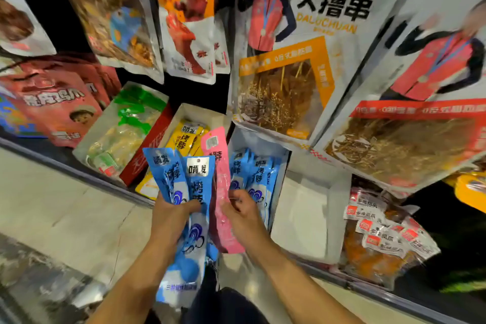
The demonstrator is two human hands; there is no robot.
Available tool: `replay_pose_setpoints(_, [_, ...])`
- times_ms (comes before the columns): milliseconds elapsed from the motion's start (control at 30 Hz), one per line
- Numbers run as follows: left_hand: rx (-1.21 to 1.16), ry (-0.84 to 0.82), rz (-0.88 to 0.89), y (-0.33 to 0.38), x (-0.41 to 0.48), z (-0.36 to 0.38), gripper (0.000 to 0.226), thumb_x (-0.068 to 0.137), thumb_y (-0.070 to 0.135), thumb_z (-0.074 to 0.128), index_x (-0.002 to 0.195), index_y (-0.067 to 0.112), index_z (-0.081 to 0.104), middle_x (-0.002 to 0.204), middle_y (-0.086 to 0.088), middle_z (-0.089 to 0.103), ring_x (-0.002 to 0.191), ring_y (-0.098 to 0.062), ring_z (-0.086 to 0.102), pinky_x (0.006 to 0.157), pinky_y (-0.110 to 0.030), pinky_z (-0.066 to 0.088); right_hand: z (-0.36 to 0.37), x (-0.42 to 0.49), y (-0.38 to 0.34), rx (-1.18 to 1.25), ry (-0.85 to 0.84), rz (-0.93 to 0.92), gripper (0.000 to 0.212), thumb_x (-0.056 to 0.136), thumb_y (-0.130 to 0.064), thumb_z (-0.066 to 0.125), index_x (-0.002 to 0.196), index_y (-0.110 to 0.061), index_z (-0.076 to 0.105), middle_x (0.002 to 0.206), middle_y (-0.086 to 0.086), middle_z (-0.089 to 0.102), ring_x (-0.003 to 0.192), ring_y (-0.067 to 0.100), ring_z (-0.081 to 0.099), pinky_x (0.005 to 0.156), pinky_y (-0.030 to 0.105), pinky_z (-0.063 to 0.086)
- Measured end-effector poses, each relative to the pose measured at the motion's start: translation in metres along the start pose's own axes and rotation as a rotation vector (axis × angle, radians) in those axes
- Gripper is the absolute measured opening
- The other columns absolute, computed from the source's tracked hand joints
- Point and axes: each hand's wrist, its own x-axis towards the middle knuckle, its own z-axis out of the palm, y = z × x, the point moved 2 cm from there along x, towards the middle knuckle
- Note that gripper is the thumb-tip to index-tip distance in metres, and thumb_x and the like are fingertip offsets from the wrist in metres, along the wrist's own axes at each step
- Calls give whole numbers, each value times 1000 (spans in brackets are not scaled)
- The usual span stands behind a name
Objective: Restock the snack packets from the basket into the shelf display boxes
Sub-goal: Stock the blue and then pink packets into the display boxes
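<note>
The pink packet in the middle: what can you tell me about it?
The long, narrow pink plastic snack packet looks glossy and sealed, with a white barcode label near its top. It stands nearly upright before the cardboard shelf boxes, top leaning slightly left. The right hand pinches its lower half; the blue packets in the left hand overlap its left edge.

blue packets (196, 192): middles covered by left hand (171, 216); bottom print blurred.
pink packet (219, 166): partly covered by right hand (240, 212).
yellow packets (184, 137): lower ends hidden behind blue packets.
large bag (434, 87), upper right of frame: motion-blurred, cut off by right edge.
</note>
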Motion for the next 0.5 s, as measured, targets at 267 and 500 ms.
replay_pose_setpoints(267, [6, -116, 65, 18, 3, 36, 31, 81, -8, 70, 105, 9, 62, 82, -3, 71, 58, -13, 66, 40, -20, 49, -130, -53, 29, -36, 523, 85, 16, 99, -16, 52, 115, -21, 56, 74, -5, 65, 61, 11, 56, 60, 27, 46])
replay_pose_setpoints(500, [88, -192, 11, 0, 10, 67, 37, 73, -6, 73, 107, 6, 64, 84, -9, 76, 57, -18, 70, 46, -28, 54, -158, -9, 52, -684, 611, 138, 22, 100, -20, 44, 121, -19, 54, 81, 0, 62, 62, 13, 59, 55, 21, 51])
